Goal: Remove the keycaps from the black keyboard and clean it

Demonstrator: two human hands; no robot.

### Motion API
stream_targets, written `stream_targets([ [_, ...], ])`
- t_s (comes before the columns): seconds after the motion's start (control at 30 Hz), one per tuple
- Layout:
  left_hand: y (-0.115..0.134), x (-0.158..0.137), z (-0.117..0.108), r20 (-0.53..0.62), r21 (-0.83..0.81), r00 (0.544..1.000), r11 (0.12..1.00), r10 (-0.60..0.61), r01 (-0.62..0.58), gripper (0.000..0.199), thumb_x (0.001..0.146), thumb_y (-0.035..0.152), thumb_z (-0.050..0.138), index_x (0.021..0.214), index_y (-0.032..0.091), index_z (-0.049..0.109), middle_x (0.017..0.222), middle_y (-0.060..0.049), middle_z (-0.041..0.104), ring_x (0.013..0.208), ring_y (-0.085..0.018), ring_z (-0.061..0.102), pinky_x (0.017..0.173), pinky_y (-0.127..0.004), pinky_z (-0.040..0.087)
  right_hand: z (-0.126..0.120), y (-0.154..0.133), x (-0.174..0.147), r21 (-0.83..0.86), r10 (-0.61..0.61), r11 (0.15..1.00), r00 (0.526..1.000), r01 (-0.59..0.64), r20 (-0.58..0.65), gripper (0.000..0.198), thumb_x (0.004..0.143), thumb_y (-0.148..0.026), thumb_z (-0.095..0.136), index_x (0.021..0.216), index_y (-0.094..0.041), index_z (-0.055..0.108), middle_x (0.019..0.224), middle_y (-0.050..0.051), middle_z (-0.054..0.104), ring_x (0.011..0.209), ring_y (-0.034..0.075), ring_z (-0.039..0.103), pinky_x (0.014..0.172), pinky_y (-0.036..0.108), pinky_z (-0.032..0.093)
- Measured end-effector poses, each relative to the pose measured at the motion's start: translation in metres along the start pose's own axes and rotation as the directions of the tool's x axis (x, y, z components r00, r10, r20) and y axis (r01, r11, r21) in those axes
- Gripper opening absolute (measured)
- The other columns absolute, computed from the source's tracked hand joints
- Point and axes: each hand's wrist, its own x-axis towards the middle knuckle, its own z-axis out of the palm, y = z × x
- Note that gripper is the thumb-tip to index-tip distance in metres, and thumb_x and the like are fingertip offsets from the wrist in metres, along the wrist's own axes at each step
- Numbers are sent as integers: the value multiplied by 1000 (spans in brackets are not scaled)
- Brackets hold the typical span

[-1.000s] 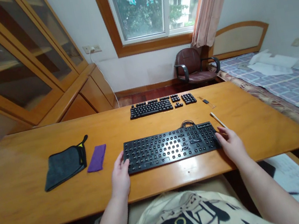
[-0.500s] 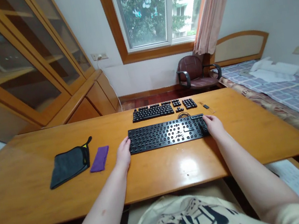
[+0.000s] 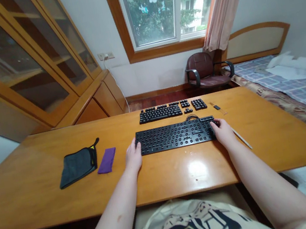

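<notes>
A black keyboard base (image 3: pixel 171 135) with its keycaps off lies in front of me, bare switches showing in rows. My left hand (image 3: pixel 133 155) grips its left end, the thumb on top by the edge. At the opposite end my right hand (image 3: pixel 223 131) is closed on the right edge, thumb over the top and the other fingers mostly hidden. Behind the base, loose black keycaps (image 3: pixel 160 113) stand laid out in keyboard order, with a number-pad block (image 3: pixel 199 104) to their right. A coiled black cable (image 3: pixel 191 117) sits between the base and the keycaps.
A dark grey cloth (image 3: pixel 78 167) and a folded purple cloth (image 3: pixel 107 160) lie to the left on the wooden desk (image 3: pixel 167 179). A thin pale stick (image 3: pixel 242 138) rests beside my right wrist. A small keycap puller-like tool (image 3: pixel 217 107) lies at the back right.
The keyboard base's near edge looks lower and flatter to the desk, and the glare on it has gone. Both hands still hold its ends. The pale stick now shows; the view has shifted slightly.
</notes>
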Motion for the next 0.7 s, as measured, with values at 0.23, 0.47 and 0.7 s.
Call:
stream_targets([
  [0.23,31,-18,-33,-52,73,985,984,165,-161,31,85,34,43,101,18,64,105,-9,66,102,-22,59,93,-35,44,-2,-3,-4,-117,-165,981,981,153,-105,39,78,-42,50,102,-13,61,102,16,62,97,29,55,87,44,41],
  [0.47,26,20,-70,14,588,978,789,210,-178,31,83,29,43,102,16,64,107,-9,66,101,-24,58,93,-34,42,-1,1,-4,-49,-223,975,957,218,-187,32,79,-36,49,97,-13,61,99,14,62,93,25,55,84,41,42],
  [0.7,-20,23,-65,-68,716,998,697,9,43,42,79,28,49,116,9,57,126,-20,53,121,-33,44,100,-44,34,-5,-4,-6,-29,-230,973,959,229,-167,29,78,-35,48,95,-14,60,96,12,61,90,24,54,81,39,44],
])
